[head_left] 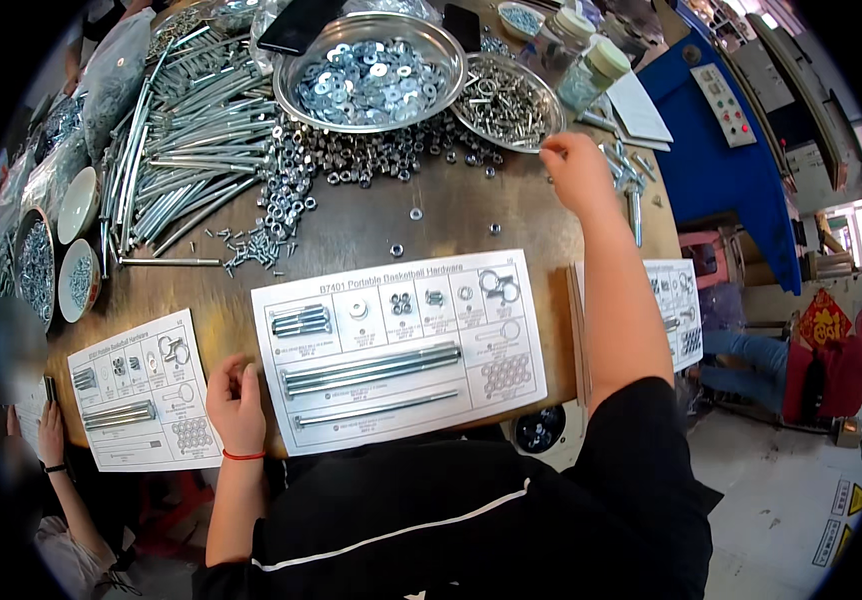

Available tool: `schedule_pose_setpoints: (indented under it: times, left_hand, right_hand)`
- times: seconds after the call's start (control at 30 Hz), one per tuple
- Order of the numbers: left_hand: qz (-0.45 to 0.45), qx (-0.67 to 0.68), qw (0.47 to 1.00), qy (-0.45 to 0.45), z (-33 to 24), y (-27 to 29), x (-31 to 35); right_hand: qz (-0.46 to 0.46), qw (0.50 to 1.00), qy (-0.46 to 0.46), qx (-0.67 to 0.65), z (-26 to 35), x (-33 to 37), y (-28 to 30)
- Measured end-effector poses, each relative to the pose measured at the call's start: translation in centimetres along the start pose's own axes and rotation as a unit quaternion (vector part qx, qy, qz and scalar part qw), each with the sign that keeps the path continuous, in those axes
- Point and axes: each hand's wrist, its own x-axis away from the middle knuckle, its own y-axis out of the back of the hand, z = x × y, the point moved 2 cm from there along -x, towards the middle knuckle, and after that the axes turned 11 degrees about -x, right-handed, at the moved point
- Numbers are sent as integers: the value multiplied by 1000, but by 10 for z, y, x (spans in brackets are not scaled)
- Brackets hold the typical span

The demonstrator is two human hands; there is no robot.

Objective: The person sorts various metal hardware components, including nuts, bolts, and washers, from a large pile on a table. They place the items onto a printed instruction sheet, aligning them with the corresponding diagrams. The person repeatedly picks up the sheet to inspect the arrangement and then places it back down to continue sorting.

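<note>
My right hand (581,172) reaches over the far right of the table, at the near rim of a steel bowl of small metal fasteners (504,108). Its fingertips are pinched together; whatever may be between them is too small to make out. My left hand (238,408), a red band round its wrist, rests by the table's front edge with its fingers loosely bent, apart, and nothing visible in them. It lies beside the left edge of a white hardware sheet (401,425). Boxes on that sheet show bolts, nuts, washers and clamps; I cannot tell whether these are printed or real.
A large steel bowl of washers (371,85) stands behind heaped nuts (346,155). Long bolts (196,155) pile up at left, near small bowls (79,280). Similar sheets flank mine, one at left (146,390). Jars (591,75) stand far right. Another person's hand (51,435) shows at left.
</note>
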Motion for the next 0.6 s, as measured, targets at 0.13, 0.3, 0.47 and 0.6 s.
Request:
schedule_pose_setpoints:
  times: [0.13, 0.3, 0.47, 0.6]
  left_hand:
    - [-27, -38, 999, -26, 2, -6, -2]
    - [-26, -53, 998, -20, 6, -6, -1]
    - [-34, -76, 996, -30, 3, -9, -1]
    - [-51, -99, 993, -34, 14, -6, 3]
  right_hand:
    - [64, 997, -34, 38, -23, -82, -32]
    - [58, 995, 16, 74, -27, -108, -59]
    - [70, 959, -77, -264, -23, -85, -25]
    - [78, 911, -109, -389, 27, -7, 0]
